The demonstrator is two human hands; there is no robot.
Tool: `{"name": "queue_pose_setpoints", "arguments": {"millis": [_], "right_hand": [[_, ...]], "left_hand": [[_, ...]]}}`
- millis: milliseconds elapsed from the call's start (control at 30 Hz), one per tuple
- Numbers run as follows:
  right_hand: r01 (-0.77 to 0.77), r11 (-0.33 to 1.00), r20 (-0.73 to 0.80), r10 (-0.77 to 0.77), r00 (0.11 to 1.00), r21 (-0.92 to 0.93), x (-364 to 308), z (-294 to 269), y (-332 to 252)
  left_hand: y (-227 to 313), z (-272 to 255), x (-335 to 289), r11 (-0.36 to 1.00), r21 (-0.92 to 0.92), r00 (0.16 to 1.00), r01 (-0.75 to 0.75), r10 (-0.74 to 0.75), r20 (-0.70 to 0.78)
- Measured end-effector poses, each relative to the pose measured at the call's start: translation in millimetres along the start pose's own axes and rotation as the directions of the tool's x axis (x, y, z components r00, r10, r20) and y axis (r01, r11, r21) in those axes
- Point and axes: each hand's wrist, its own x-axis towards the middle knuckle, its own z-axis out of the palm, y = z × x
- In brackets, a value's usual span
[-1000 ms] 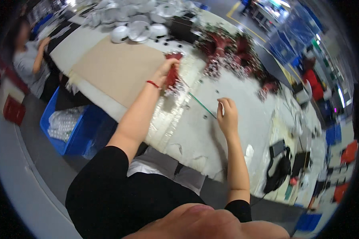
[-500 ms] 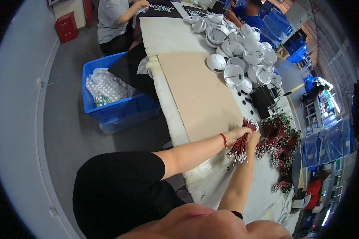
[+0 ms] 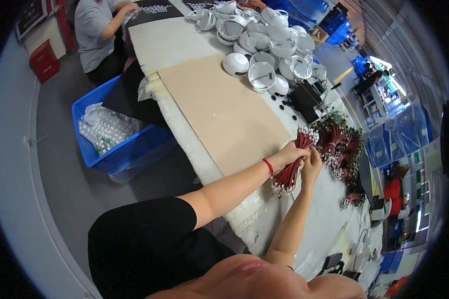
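A bundle of thin dark-red wires (image 3: 286,178) with small white connectors at both ends is held over the table. My left hand (image 3: 288,153), with a red cord on its wrist, is closed around the bundle's middle. Fingers of my right hand (image 3: 312,163) are pinched together against the bundle's right side, touching the left fingertips. What lies between those fingertips is too small to make out. Just to the right of my hands lies a pile of similar red wire bundles (image 3: 334,142), some with dark green parts.
A beige board (image 3: 224,109) covers part of the white-topped table. Beyond it are heaped white dome-shaped housings (image 3: 262,74), with a black box (image 3: 306,98) beside them. A blue bin (image 3: 129,149) stands on the floor at left. Another person (image 3: 95,40) works at the far left.
The whole view has shifted, with the table scene now farther left. My right fingers have come up to the bundle's side, next to the left fingertips. The left hand still grips the bundle.
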Motion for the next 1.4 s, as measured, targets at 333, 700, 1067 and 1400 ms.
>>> {"name": "queue_pose_setpoints", "arguments": {"millis": [333, 700, 1067, 1400], "right_hand": [[-0.091, 0.951, 0.061, 0.076, 0.995, 0.295, -5, -35, -44], [-0.164, 0.946, 0.116, 0.136, 0.984, 0.281, -4, -36, -45], [-0.262, 0.868, 0.162, 0.212, 0.964, 0.422, -4, -37, -46], [-0.539, 0.371, 0.414, 0.366, 0.833, 0.756, -3, -45, -34]], "left_hand": [[4, 14, -10, 0.990, 0.010, 0.981, -0.139, 0.139, -0.136], [-1, 13, -7, 0.974, 0.155, 0.975, -0.165, 0.185, -0.124], [12, 19, -14, 0.964, 0.219, 0.969, -0.149, 0.186, -0.160], [16, 17, -13, 0.961, 0.252, 0.986, -0.116, 0.142, -0.089]]}}
